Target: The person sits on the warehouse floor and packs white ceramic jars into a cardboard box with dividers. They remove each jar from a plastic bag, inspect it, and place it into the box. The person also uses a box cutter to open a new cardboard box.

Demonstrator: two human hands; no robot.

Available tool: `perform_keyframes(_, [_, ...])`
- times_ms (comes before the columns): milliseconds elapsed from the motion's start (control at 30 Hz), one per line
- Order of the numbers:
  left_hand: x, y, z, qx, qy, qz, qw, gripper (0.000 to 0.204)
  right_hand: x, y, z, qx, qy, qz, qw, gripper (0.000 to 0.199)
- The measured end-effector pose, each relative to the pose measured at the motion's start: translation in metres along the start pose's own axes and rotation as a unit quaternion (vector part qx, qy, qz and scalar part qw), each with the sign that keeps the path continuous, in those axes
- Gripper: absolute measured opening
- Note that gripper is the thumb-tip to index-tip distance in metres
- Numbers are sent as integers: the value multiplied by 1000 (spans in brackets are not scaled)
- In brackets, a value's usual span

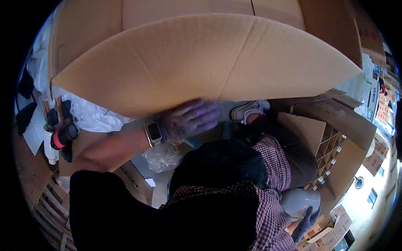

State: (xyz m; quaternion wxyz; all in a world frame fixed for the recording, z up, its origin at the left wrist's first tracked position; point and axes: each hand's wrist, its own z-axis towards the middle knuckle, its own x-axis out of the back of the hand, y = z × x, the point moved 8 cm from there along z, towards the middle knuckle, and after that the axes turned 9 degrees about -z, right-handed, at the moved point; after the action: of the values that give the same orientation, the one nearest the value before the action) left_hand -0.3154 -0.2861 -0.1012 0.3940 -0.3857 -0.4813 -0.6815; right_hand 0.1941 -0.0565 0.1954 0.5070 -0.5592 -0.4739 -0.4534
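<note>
Print shows in several places: a small orange-and-white mark on the grey container (pixel 298 200) at lower right, dark lettering on the stacked cartons (pixel 341 224) near the bottom right corner, and faint reddish print on brown cardboard at upper right.

The container is smooth, rounded and lies tilted; the right hand (pixel 307 222), in a grey knit glove, holds it, fingers curled onto its lower side. The left hand (pixel 190 119), in a purplish glove and blurred, reaches to center with its grip wide, fingers extended, at the lower edge of a broad cardboard flap (pixel 201 62). Whether it touches that edge is unclear. The flap is ribbed, creased and bowed, filling the upper frame. A square-faced watch (pixel 154 131) sits on the left wrist.

Right of center, an open carton holds a cardboard divider grid (pixel 328 152) with square cells. Crumpled clear plastic (pixel 162 157) lies below the left hand, filmy white plastic (pixel 94 115) at left, beside a black cylindrical object with a red ring (pixel 65 136).
</note>
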Motion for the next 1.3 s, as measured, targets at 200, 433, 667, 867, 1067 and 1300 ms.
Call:
perform_keyframes(200, [-49,35,-104,117,-44,-492,862,44,7,10,-4,-5,19,-17,1000,47])
perform_keyframes(433, [-116,85,-181,218,-527,-550,610,45,3,-5,-7,0,30,-43,999,48])
perform_keyframes(667, [-120,56,-81,340,-203,-651,647,42,-3,-6,-18,45,49,30,997,47])
perform_keyframes(867, [-87,52,-44,497,-143,-776,360,39,-5,-21,-25,104,95,122,982,48])
perform_keyframes(1067, [-19,18,-46,597,-128,-647,457,50,-4,-2,-33,102,111,149,977,54])
perform_keyframes(1300, [160,107,159,284,-377,-356,807,58,-3,7,-31,131,138,161,968,57])
